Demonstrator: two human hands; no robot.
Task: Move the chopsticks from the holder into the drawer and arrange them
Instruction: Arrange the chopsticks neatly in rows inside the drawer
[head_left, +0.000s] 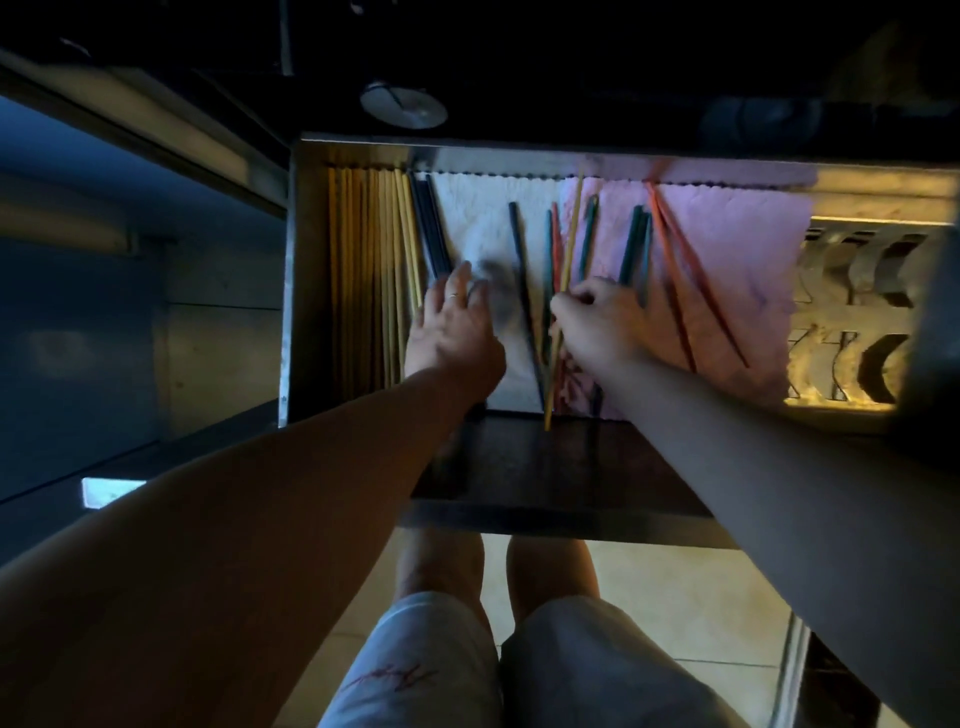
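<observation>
Chopsticks (550, 270) lie scattered mid-frame in the drawer (306, 270) — right hand (597, 322) fingers pinch a yellow one (563, 291); left hand (452, 322) fingers spread flat.

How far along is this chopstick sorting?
Done: yellow and dark chopsticks lie in neat rows at the drawer's left side. In hand: the right hand pinches a yellow chopstick; the left hand rests flat nearby. Left: loose coloured chopsticks scattered over the cloths.

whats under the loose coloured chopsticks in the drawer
A white cloth and a pink cloth line the drawer under the loose chopsticks. The drawer floor beneath the cloths is covered, so unseen.
</observation>
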